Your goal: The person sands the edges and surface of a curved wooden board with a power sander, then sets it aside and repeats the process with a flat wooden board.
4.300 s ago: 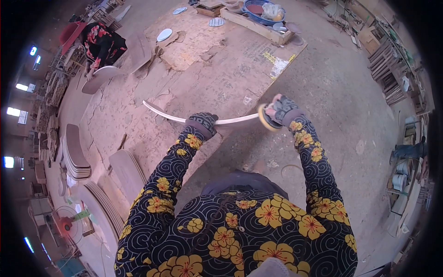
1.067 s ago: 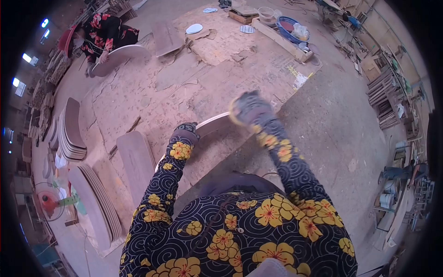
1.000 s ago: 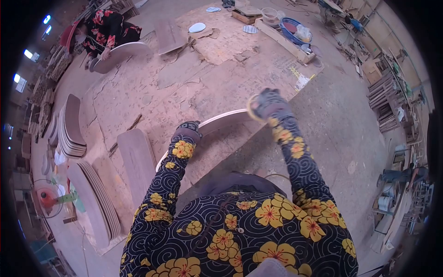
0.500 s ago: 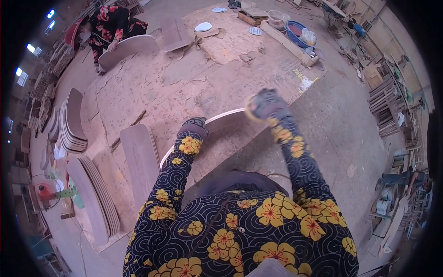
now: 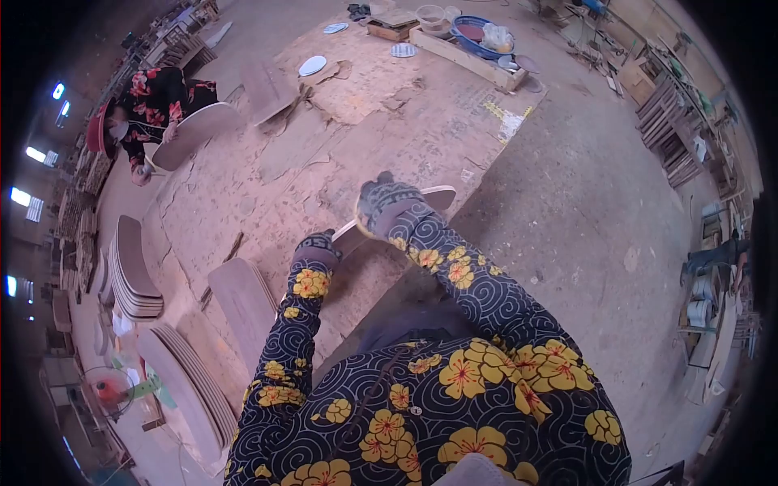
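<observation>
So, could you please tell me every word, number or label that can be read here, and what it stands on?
Nothing can be read with certainty.
Left glove: pale marks, too small.
Right glove: pale marks, too blurred.
White patch on the worktable: too small.

The person's shirt (image 5: 478, 373) is showing pale swirls and red-centred yellow flowers on black. Gloves on the left hand (image 5: 318, 245) and right hand (image 5: 391, 204) are displaying grey-and-dark patterning. The curved board (image 5: 440, 197) is showing pinkish brown with a whitish edge; the round tool (image 5: 364, 230) is showing a yellowish rim. A co-worker (image 5: 154, 105) is wearing red-flowered black.
</observation>
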Demonstrator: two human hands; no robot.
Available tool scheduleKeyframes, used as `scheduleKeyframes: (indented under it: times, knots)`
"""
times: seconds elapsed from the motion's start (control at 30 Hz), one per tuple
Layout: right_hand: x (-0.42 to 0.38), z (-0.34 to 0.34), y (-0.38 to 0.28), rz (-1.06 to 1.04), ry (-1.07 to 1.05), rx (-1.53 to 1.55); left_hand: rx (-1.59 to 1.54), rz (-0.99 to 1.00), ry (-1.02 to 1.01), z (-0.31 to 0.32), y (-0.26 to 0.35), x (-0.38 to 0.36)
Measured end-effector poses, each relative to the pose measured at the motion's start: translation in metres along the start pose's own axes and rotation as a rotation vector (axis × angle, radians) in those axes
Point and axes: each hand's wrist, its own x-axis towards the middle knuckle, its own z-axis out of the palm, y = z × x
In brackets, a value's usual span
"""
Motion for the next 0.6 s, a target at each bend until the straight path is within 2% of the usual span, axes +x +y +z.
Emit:
scheduleKeyframes:
  times: [0.07, 0.17, 0.23, 0.33, 0.4, 0.47, 0.6]
  knots:
    - [0.011, -0.01, 0.023, 0.161, -0.155, 0.016, -0.006, -0.019, -0.001, 0.003, -0.001, 0.003]
    - [0.007, -0.013, 0.082, 0.199, -0.067, -0.004, 0.005, -0.017, 0.039, 0.011, -0.004, 0.005]
    - [0.01, 0.001, 0.13, 0.135, -0.013, -0.06, 0.055, -0.014, 0.019, 0.013, -0.004, 0.009]
    - [0.005, 0.007, 0.187, -0.093, -0.011, -0.172, 0.079, -0.006, 0.013, 0.012, -0.003, 0.011]
    - [0.0, 0.015, 0.212, 0.016, -0.016, 0.104, 0.1, -0.005, 0.006, 0.012, -0.004, 0.012]
    - [-0.009, 0.036, 0.232, 0.443, -0.014, 0.735, 0.142, -0.005, -0.014, 0.013, -0.005, 0.017]
    - [-0.02, 0.08, 0.271, 0.428, -0.012, 1.339, 0.133, -0.048, -0.038, 0.007, -0.001, 0.018]
